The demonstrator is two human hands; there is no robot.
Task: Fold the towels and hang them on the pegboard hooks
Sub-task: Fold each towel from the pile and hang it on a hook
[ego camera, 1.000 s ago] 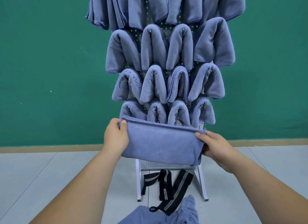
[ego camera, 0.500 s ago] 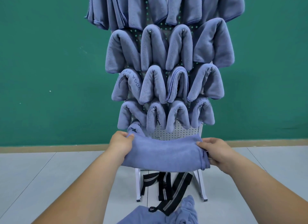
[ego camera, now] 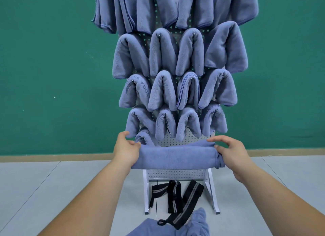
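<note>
A blue towel (ego camera: 175, 157), folded into a long narrow band, stretches level between my hands in front of the lower part of the white pegboard (ego camera: 177, 141). My left hand (ego camera: 125, 150) grips its left end with the thumb on top. At the right end, my right hand (ego camera: 228, 152) holds the bunched cloth, fingers spread over it. Several folded blue towels (ego camera: 175, 91) hang over hooks in rows above, covering most of the board. One more hung towel (ego camera: 143, 139) sits just behind my left hand.
The pegboard stands on white legs (ego camera: 146, 193) on a pale tiled floor, against a green wall (ego camera: 52, 69). Black straps (ego camera: 175, 195) lie at its foot. A heap of unfolded blue towels (ego camera: 175, 227) lies at the bottom edge, below my arms.
The towel went from a flat rectangle held up in front of the board to a narrower folded band. Both hands dropped slightly and turned over its ends.
</note>
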